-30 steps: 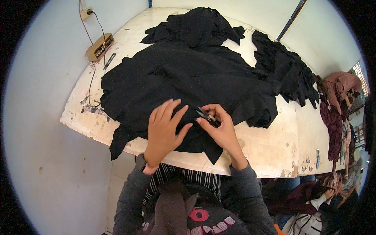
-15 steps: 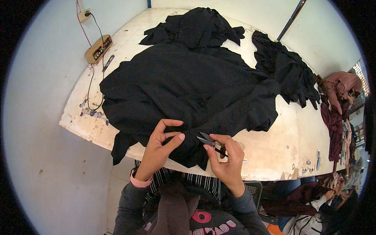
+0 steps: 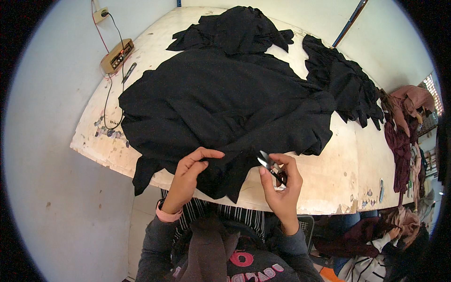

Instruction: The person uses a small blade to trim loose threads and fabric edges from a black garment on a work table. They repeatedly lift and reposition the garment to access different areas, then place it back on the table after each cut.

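Right now the right hand (image 3: 285,181) is closed around a small pair of snips (image 3: 268,163), its thumb and fingers wrapped on the handles while the blades stand slightly parted, aimed up and leftward beside the near right part of a big black cloth (image 3: 225,103). That cloth lies rumpled across the middle of the pale, stained desk (image 3: 324,183), with two pointed flaps hanging over the near edge. Over its near side, the left hand (image 3: 185,178) has its forefinger stretched out and thumb bent below, their tips a little apart; whether a fold is caught between the fingers, I cannot tell. A pink band (image 3: 168,214) circles the left wrist. Behind the big cloth sits a black heap (image 3: 235,30), and another black bundle (image 3: 343,82) lies to the right. At the far left, a tan box (image 3: 117,56) with a small red light rests near a slim dark tool (image 3: 129,73)
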Motion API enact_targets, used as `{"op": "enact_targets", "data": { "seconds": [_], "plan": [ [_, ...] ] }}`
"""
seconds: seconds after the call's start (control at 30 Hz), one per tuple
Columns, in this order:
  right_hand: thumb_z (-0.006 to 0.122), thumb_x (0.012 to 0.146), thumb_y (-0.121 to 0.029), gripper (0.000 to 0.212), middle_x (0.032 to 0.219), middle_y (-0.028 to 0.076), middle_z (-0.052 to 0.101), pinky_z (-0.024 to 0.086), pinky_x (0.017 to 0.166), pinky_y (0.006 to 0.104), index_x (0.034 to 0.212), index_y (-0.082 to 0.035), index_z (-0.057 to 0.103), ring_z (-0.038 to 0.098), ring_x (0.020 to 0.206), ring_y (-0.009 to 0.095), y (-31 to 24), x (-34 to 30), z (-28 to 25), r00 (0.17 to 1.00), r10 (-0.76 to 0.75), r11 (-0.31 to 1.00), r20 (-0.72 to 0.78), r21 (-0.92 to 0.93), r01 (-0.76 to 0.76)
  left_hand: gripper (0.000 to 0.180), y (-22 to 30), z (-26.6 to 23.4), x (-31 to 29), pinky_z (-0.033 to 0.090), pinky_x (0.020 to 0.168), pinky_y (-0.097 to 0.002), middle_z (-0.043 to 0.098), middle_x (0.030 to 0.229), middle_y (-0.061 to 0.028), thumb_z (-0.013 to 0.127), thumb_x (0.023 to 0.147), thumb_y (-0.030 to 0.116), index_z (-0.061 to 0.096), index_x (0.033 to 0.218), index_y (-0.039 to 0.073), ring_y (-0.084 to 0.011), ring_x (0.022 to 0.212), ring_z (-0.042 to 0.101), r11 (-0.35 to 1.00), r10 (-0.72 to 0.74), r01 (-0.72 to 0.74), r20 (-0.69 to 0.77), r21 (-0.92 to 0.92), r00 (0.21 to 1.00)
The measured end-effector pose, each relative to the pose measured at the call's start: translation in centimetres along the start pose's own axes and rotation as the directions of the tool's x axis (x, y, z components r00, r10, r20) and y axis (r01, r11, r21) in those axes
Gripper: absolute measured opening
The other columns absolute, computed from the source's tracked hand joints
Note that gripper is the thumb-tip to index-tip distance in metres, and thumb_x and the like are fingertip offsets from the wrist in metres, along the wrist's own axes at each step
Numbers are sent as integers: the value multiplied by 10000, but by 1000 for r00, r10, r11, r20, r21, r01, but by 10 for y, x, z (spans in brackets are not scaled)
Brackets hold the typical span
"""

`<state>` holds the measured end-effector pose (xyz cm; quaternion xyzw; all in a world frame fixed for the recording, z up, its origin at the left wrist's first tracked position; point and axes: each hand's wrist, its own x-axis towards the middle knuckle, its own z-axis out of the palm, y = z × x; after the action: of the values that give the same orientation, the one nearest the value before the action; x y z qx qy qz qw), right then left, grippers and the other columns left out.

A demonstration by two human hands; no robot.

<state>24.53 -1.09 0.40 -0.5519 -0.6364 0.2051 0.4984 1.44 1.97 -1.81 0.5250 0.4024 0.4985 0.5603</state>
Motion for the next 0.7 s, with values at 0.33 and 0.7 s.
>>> {"op": "enact_targets", "data": {
  "seconds": [0.33,0.7],
  "plan": [
    [812,853,-148,280,900,52,722,424,590,273,1082,-41,693,568,639,141,22,-11,18,995,85,996,58,20,-86,351,-25,17,11,307,733,-201,417,852,60,666,921,6,364,809,145,-35,791,344,986,7,-53,-274,-159,962],
    [795,830,-120,203,866,52,730,412,617,347,1011,-69,720,653,682,222,6,5,27,958,-270,945,101,-163,283,316,-22,16,8,309,740,-198,412,905,46,635,916,-12,371,839,145,-36,804,352,980,-27,-14,-203,-198,979]
  ]
}}
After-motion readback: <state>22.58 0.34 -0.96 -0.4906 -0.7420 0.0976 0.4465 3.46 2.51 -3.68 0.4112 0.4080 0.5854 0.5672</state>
